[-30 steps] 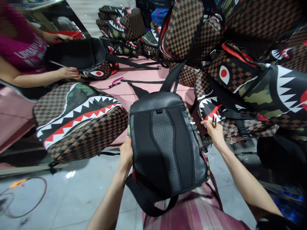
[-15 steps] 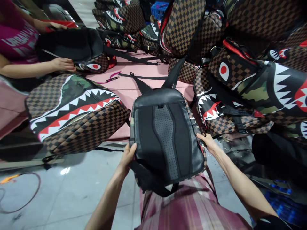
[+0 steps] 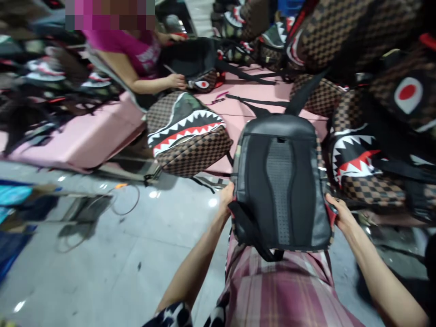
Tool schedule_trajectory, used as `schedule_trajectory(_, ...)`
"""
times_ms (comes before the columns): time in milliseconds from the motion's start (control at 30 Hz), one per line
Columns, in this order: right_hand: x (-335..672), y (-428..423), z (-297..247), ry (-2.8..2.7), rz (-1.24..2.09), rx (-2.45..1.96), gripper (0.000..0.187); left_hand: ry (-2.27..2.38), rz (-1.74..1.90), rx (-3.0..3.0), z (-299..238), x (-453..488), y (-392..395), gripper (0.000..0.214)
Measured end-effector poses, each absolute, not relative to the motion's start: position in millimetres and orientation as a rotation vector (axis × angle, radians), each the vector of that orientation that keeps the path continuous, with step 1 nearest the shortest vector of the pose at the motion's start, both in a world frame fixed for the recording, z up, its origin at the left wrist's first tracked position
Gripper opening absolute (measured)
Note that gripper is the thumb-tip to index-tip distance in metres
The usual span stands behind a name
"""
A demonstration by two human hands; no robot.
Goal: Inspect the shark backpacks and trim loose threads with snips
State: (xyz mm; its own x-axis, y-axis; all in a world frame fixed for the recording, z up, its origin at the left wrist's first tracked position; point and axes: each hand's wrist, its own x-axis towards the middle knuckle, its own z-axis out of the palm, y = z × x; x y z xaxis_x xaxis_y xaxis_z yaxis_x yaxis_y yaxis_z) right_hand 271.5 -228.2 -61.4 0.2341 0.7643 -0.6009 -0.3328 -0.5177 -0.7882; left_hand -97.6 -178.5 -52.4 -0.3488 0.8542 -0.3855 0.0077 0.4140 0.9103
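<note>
A backpack (image 3: 279, 181) with a black padded back panel rests on my lap, its back facing up and its straps trailing onto the pink table (image 3: 238, 118). My left hand (image 3: 226, 196) grips its left edge and my right hand (image 3: 337, 213) grips its right edge, both with fingers closed on it. The backpack's sides show brown checker and camouflage.
A shark-mouth checkered backpack (image 3: 187, 134) lies at the table's near edge to the left. More of them are piled at the right (image 3: 361, 159) and at the back. A person in a pink shirt (image 3: 136, 50) works on a black bag (image 3: 190, 59) across the table. Grey tiled floor (image 3: 102, 254) lies to the left.
The view has swung to the left, so everything sits further right. My right hand has come from the pile to the backpack's right edge and gripped it. Both hands now hold it lower down.
</note>
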Motion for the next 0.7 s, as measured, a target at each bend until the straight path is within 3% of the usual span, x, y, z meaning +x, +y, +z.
schedule_trajectory(300,280,-224,-71,-0.359,1.417,-1.612,0.040,1.524,1.193,0.843,-64,-99,-181,0.049)
schedule_trajectory(467,275,-223,-59,-0.594,1.324,-1.728,0.037,1.464,1.217,0.890,-63,-100,-179,0.054)
schedule_trajectory(567,270,-223,-32,-0.947,0.917,-1.972,0.033,1.447,1.242,0.904,-59,-100,-184,0.054)
schedule_trajectory(700,230,-220,31,-1.362,0.106,-2.079,0.038,1.429,1.249,0.897,-51,-95,-197,0.052)
